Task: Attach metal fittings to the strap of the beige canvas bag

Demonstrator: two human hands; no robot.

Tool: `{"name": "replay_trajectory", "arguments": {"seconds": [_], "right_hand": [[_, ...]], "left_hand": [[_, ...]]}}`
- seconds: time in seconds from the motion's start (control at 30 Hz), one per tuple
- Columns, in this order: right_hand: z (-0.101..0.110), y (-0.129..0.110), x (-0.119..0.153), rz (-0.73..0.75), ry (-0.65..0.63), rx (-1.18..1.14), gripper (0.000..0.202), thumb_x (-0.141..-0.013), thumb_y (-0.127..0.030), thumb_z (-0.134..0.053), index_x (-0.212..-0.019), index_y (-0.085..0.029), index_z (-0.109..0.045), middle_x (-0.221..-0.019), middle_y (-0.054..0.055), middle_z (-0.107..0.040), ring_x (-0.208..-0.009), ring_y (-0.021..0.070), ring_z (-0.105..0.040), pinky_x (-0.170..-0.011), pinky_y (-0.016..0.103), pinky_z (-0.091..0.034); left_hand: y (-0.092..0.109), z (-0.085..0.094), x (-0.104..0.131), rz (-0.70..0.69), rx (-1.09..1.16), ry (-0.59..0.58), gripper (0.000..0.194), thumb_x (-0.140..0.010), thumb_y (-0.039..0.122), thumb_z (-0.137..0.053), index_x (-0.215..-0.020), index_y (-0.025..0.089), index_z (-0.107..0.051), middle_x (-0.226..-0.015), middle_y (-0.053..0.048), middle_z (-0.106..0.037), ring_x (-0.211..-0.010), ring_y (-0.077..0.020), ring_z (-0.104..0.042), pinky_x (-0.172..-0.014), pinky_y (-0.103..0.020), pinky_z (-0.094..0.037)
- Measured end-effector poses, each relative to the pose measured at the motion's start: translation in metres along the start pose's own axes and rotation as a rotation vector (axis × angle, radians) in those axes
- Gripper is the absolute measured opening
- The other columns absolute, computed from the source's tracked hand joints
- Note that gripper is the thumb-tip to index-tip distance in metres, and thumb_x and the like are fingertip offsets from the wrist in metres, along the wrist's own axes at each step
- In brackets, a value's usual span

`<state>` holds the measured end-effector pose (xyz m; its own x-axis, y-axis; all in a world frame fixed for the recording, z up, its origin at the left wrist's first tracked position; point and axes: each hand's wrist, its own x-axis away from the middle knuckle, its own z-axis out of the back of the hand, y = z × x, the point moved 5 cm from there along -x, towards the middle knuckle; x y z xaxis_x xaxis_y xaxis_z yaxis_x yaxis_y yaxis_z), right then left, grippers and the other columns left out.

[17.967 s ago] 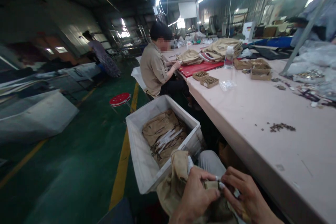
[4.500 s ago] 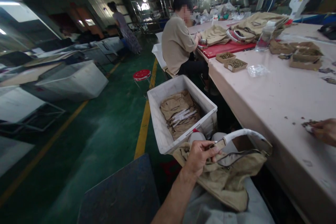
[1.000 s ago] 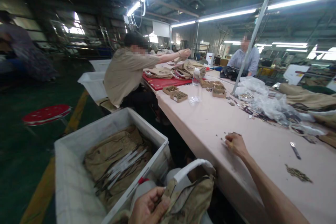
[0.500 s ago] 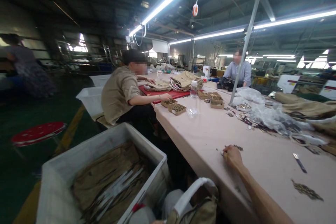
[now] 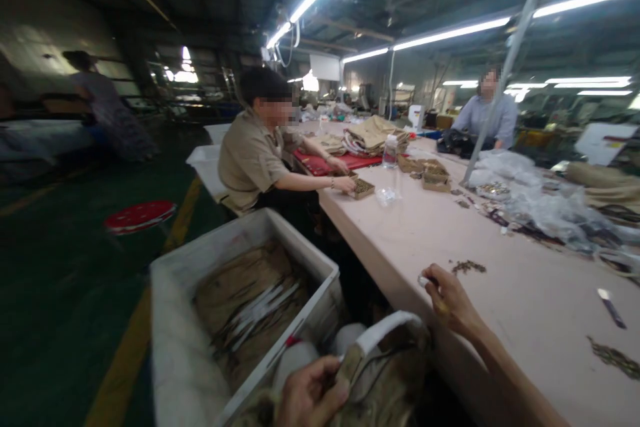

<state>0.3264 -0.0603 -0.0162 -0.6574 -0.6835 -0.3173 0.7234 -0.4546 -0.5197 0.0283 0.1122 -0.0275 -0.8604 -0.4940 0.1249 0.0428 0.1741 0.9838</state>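
My left hand (image 5: 315, 390) is low in the middle, its thumb and fingers pinching the tan end of a bag handle (image 5: 385, 327). Much of that handle is wrapped in white, and it arches over a tan cloth bag (image 5: 393, 380) at my lap. My right hand (image 5: 453, 297) is closed above the table's near edge. A small whitish thing shows at its fingertips, too small to name. Just beyond it lies a scatter of small brass-coloured metal pieces (image 5: 469, 267) on the table.
A white plastic bin (image 5: 165, 320) holding tan bags stands left of the pale table (image 5: 430, 240). Past it, a co-worker (image 5: 260, 153) reaches into a box of metal pieces (image 5: 363, 188). A dark-handled tool (image 5: 611, 308) and plastic bags (image 5: 540, 200) lie right. A red stool (image 5: 140, 216) stands left.
The view has swung left, so things appear further right. My left hand has come into view at the handle's end. My right hand has drawn back from the metal pieces toward the table edge.
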Motion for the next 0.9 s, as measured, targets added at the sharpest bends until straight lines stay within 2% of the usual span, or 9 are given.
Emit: {"name": "replay_trajectory", "arguments": {"seconds": [0.07, 0.13, 0.2, 0.3, 0.4, 0.53, 0.73, 0.9], "right_hand": [[0.004, -0.044, 0.028, 0.159, -0.058, -0.176, 0.013, -0.102, -0.027, -0.044, -0.101, -0.020, -0.055, -0.093, 0.004, -0.061, -0.085, 0.0176, -0.058, -0.078, 0.029, -0.047], [0.009, -0.080, 0.051, 0.309, -0.119, -0.322, 0.010, -0.101, -0.024, -0.049, -0.108, -0.021, -0.055, -0.098, 0.004, -0.058, -0.085, 0.0176, -0.057, -0.077, 0.031, -0.047], [0.009, -0.104, 0.067, 0.399, -0.172, -0.393, 0.011, -0.100, -0.018, -0.051, -0.110, -0.021, -0.055, -0.101, 0.006, -0.057, -0.086, 0.0180, -0.055, -0.076, 0.032, -0.046], [0.002, -0.127, 0.083, 0.485, -0.176, -0.373, 0.015, -0.099, -0.010, -0.049, -0.109, -0.020, -0.055, -0.103, 0.008, -0.058, -0.093, 0.0210, -0.054, -0.080, 0.036, -0.046], [-0.010, -0.137, 0.091, 0.556, -0.151, -0.307, 0.017, -0.099, -0.009, -0.048, -0.110, -0.019, -0.056, -0.105, 0.009, -0.059, -0.100, 0.0242, -0.052, -0.085, 0.042, -0.045], [-0.020, -0.136, 0.093, 0.591, -0.148, -0.236, 0.018, -0.099, -0.008, -0.048, -0.110, -0.019, -0.058, -0.104, 0.009, -0.058, -0.100, 0.0244, -0.050, -0.083, 0.043, -0.043], [-0.022, -0.132, 0.096, 0.553, -0.134, -0.254, 0.016, -0.098, -0.008, -0.049, -0.107, -0.019, -0.057, -0.100, 0.008, -0.058, -0.096, 0.0239, -0.050, -0.080, 0.041, -0.041], [-0.019, -0.131, 0.096, 0.502, -0.172, -0.358, 0.013, -0.095, -0.009, -0.050, -0.102, -0.020, -0.054, -0.098, 0.008, -0.057, -0.095, 0.0241, -0.051, -0.079, 0.040, -0.042]], "left_hand": [[0.005, -0.014, 0.005, -0.026, -0.028, 0.051, 0.036, -0.073, 0.039, -0.087, -0.096, 0.012, -0.079, -0.090, -0.008, -0.074, -0.087, -0.0221, -0.065, -0.077, -0.028, -0.049], [0.003, -0.026, 0.004, -0.031, 0.017, 0.104, 0.036, -0.068, 0.034, -0.089, -0.092, 0.010, -0.079, -0.082, -0.006, -0.071, -0.077, -0.0187, -0.062, -0.070, -0.026, -0.047], [-0.003, -0.034, 0.002, -0.013, 0.021, 0.138, 0.036, -0.066, 0.032, -0.089, -0.093, 0.010, -0.078, -0.084, -0.007, -0.072, -0.077, -0.0184, -0.063, -0.070, -0.026, -0.047], [-0.003, -0.042, 0.004, -0.014, -0.065, 0.169, 0.033, -0.068, 0.032, -0.087, -0.093, 0.011, -0.079, -0.085, -0.008, -0.072, -0.077, -0.0191, -0.063, -0.070, -0.027, -0.049], [0.002, -0.047, 0.009, -0.048, -0.156, 0.162, 0.026, -0.071, 0.027, -0.083, -0.091, 0.012, -0.079, -0.081, -0.006, -0.072, -0.076, -0.0196, -0.064, -0.070, -0.028, -0.050], [0.006, -0.049, 0.010, -0.068, -0.212, 0.155, 0.020, -0.073, 0.021, -0.077, -0.090, 0.011, -0.080, -0.079, -0.006, -0.072, -0.075, -0.0196, -0.064, -0.071, -0.028, -0.051], [0.005, -0.052, 0.010, -0.071, -0.228, 0.165, 0.017, -0.072, 0.017, -0.076, -0.088, 0.011, -0.079, -0.077, -0.004, -0.069, -0.072, -0.0164, -0.060, -0.068, -0.026, -0.046], [0.008, -0.056, 0.013, -0.107, -0.315, 0.150, 0.014, -0.073, 0.013, -0.074, -0.086, 0.013, -0.079, -0.078, -0.002, -0.068, -0.075, -0.0165, -0.060, -0.068, -0.026, -0.043]]}}
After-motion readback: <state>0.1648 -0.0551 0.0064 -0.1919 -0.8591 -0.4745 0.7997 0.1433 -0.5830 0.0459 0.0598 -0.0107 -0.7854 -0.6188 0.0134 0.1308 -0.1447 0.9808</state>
